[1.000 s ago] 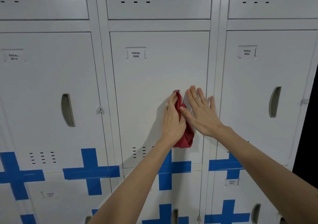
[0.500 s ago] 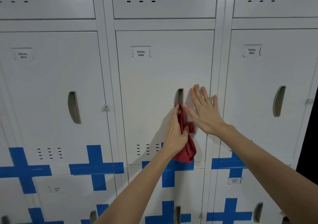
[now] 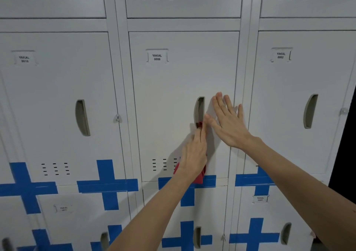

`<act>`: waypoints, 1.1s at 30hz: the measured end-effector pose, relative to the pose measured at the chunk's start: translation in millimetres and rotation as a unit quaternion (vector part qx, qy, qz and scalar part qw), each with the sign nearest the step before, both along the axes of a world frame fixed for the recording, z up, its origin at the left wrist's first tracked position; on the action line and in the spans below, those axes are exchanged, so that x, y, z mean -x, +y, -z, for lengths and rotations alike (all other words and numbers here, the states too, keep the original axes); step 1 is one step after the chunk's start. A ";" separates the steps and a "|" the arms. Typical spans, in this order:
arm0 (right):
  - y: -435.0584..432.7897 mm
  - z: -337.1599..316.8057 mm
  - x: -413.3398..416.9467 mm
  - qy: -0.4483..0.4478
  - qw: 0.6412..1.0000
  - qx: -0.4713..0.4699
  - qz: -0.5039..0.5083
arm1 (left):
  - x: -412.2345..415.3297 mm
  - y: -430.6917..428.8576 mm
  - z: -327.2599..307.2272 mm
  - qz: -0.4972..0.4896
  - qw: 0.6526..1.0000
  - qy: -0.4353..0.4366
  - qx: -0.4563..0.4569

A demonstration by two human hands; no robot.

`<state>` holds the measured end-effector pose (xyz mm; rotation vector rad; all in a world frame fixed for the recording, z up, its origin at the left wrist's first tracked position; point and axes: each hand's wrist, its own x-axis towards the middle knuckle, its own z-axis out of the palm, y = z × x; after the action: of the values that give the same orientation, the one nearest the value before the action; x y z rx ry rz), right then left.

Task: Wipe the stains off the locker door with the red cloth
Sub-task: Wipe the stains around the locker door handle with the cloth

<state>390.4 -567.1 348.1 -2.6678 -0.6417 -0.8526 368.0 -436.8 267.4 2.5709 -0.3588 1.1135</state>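
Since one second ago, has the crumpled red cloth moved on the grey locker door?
Yes. The red cloth slid down, from covering the recessed handle to below it.

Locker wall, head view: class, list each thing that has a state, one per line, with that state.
Locker door 0006: shut.
Red cloth: bunched, pressed to the door under the left hand.
Left hand: closed on the cloth.
Right hand: open, flat on the door.

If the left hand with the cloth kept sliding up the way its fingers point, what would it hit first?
Probably the recessed handle of the locker door. The left hand holds the red cloth with its fingertips already at the handle's lower end, though depth is hard to judge.
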 end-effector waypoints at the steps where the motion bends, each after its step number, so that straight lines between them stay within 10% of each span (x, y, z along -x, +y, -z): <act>1: 0.0 0.2 -0.4 -0.001 1.000 0.000 0.000 | -1.8 3.0 -1.6 -0.002 1.000 -0.007 -0.024; 23: 0.1 -0.2 -0.8 0.003 1.000 -0.002 -0.004 | 3.1 43.9 -23.2 0.140 0.988 0.015 -0.063; 30: 0.3 -0.8 -0.4 0.007 1.000 0.007 0.002 | 22.0 43.2 30.0 0.144 0.925 0.080 0.342; 33: 0.6 -2.2 0.5 0.010 1.000 0.007 0.002 | 20.0 38.4 16.9 0.113 0.927 0.062 0.353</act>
<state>390.0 -566.5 350.3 -2.6874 -0.6388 -0.8259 348.0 -398.4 250.5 1.8912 -0.1697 0.7969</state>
